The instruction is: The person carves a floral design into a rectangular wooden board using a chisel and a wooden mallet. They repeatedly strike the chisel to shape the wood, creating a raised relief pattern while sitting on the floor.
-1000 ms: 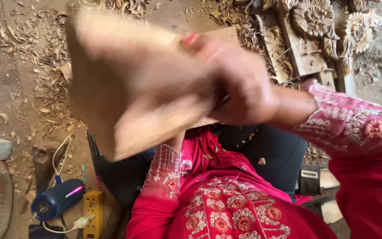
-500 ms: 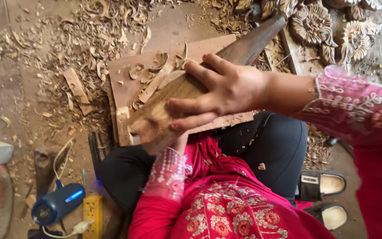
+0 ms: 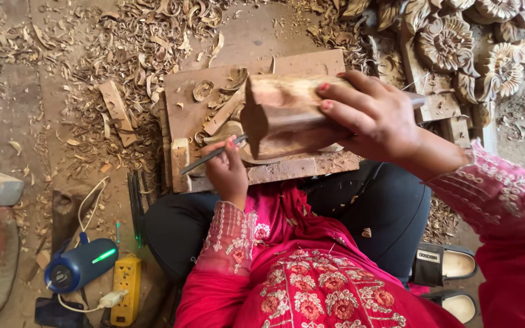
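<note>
The right hand (image 3: pixel 378 118) has its fingers (image 3: pixel 335 97) wrapped over a wooden mallet (image 3: pixel 287 115), clenched around its thick body, holding it above a board (image 3: pixel 311 64) that lies across the person's lap. The mallet's blunt end faces nine o'clock. Just at seven o'clock of that end, the left hand (image 3: pixel 226 170) grips a thin metal chisel (image 3: pixel 211 156), fingers closed around its shaft; the tool slants toward eight o'clock, its far end over the board's near left edge. Curled shavings (image 3: pixel 202 90) lie on the board at ten o'clock of the mallet, and many more cover the floor (image 3: pixel 50 85) beyond it. At two o'clock of the right hand sit carved flower pieces (image 3: pixel 448 42). A loose wood strip (image 3: pixel 116 109) rests on the floor at nine o'clock of the board. Near the person's left knee, at seven o'clock, lie a blue speaker (image 3: pixel 80 267) with a green light and a yellow power strip (image 3: pixel 126 288). Sandals (image 3: pixel 448 264) show at four o'clock
</note>
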